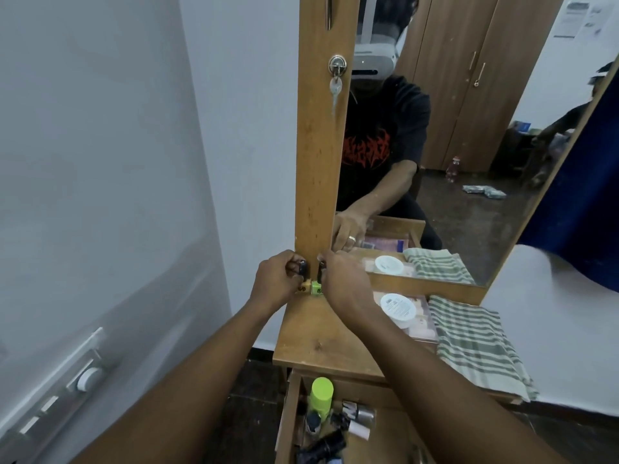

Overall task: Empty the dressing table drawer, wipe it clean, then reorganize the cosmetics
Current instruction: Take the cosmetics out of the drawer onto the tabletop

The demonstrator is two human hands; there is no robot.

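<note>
Head view, looking down and forward: the wooden dressing table (321, 346) fills the middle of the frame, its tall mirror (469, 145) rising toward the upper right. Below it, at the bottom centre, the drawer (288, 416) stands pulled open. Inside it I see a bottle with a lime-green cap (321, 393) upright near the left wall, a few silver-and-white tubes (360, 418) just beside it, and dark cosmetics (323, 447) lying toward the bottom edge; I cannot tell exactly what those are.

On the tabletop at right of centre a green-striped cloth (475, 346) lies spread, hanging over the front edge. Just left of it a white round tub (398, 309) sits on a pale pink flat box (423, 326).

At the centre of the frame, against the mirror's wooden side panel (318, 162), my left hand (274, 279) is curled around a small dark-capped bottle (302, 268), and my right hand (341, 279) pinches the dark cap of a second small bottle with a green base (316, 288). The two bottles stand touching on the tabletop's back left corner.
</note>
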